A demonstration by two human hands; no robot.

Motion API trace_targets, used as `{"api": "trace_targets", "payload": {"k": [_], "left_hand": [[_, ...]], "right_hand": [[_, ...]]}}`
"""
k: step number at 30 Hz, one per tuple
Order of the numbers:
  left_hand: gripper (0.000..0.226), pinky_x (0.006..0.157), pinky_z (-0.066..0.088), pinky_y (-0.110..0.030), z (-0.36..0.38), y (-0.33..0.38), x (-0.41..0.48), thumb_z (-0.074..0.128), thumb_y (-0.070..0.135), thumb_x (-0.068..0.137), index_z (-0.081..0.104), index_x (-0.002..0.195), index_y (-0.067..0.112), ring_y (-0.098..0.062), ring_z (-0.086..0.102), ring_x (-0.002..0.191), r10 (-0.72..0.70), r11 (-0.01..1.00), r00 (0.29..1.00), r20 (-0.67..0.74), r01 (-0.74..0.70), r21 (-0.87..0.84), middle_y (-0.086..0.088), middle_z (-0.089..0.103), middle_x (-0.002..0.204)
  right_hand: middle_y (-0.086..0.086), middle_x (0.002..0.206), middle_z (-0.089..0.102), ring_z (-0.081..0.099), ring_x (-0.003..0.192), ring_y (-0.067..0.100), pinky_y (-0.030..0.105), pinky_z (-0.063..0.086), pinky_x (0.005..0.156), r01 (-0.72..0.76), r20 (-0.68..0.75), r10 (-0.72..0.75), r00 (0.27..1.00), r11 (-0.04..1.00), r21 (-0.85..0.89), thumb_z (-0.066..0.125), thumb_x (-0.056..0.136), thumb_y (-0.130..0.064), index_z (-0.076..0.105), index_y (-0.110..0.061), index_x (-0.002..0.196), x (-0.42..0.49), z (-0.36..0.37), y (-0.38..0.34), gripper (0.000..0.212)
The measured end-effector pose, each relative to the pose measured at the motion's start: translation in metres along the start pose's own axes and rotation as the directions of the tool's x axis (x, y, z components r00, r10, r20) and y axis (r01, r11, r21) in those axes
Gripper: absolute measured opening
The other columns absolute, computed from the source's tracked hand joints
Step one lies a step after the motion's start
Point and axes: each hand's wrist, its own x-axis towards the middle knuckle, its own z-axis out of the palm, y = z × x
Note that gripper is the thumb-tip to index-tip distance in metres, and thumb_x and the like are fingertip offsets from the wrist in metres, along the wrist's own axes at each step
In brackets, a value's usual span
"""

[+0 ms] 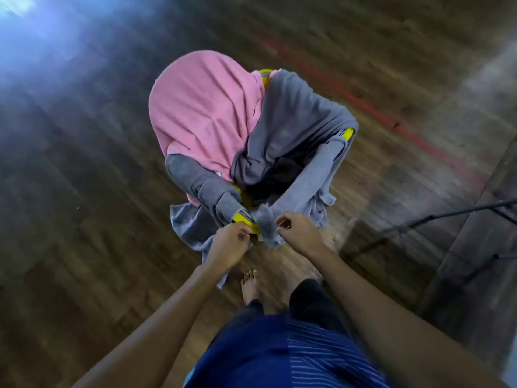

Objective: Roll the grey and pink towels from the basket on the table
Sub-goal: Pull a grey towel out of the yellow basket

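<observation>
Yellow basket [347, 133] on wood floor [84, 191]; dark label strip on its rim, blurred and unreadable. Pink towel [204, 113] draped over far side, grey towels [293, 116] over the rest, hanging out. Right hand [298, 233] fingers pinch a fold of the grey towels at near rim. Left hand [230, 243] fingers curled at rim; gripping rim or towel, cannot tell.

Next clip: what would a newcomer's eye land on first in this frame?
The big pink towel draped over the far left of the yellow basket stands out first, with grey towels hanging over the rest of its rim, all on a wooden floor. At the near rim, the left hand and right hand meet with curled fingers. Blur hides what either one holds.
</observation>
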Motion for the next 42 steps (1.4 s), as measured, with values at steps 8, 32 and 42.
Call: {"api": "trace_targets", "payload": {"k": [8,32,42], "left_hand": [[0.036,0.092,0.038,-0.033,0.020,0.001,0.023,0.055,0.004,0.088,0.058,0.123,0.006,-0.031,0.051,0.113,0.134,0.990,0.987,-0.085,-0.129,0.057,-0.013,0.057,0.117],[0.010,0.074,0.048,-0.048,-0.015,-0.053,0.050,0.055,0.005,0.089,0.061,0.097,0.001,-0.036,0.054,0.096,0.104,0.989,0.980,-0.172,-0.084,0.119,-0.015,0.061,0.098],[0.011,0.071,0.045,-0.043,-0.006,-0.055,0.047,0.060,0.001,0.081,0.059,0.091,0.002,-0.037,0.054,0.090,0.114,0.993,0.957,-0.266,-0.099,0.070,-0.015,0.059,0.093]], "right_hand": [[0.010,0.116,0.057,0.056,0.104,0.027,0.041,0.049,0.086,-0.111,-0.044,0.114,0.993,0.992,0.068,0.073,0.080,-0.021,0.055,-0.012,0.121,0.022,0.039,0.002,0.046],[0.009,0.107,0.056,0.054,0.098,0.027,0.039,0.046,0.079,-0.118,-0.212,0.097,0.973,0.989,-0.087,0.059,0.085,-0.010,0.058,-0.010,0.103,0.023,0.052,-0.021,0.018],[0.013,0.113,0.054,0.049,0.111,0.030,0.040,0.044,0.088,0.055,-0.015,-0.062,0.998,0.952,-0.300,0.055,0.087,-0.008,0.065,-0.007,0.110,0.045,0.052,-0.032,0.025]]}}
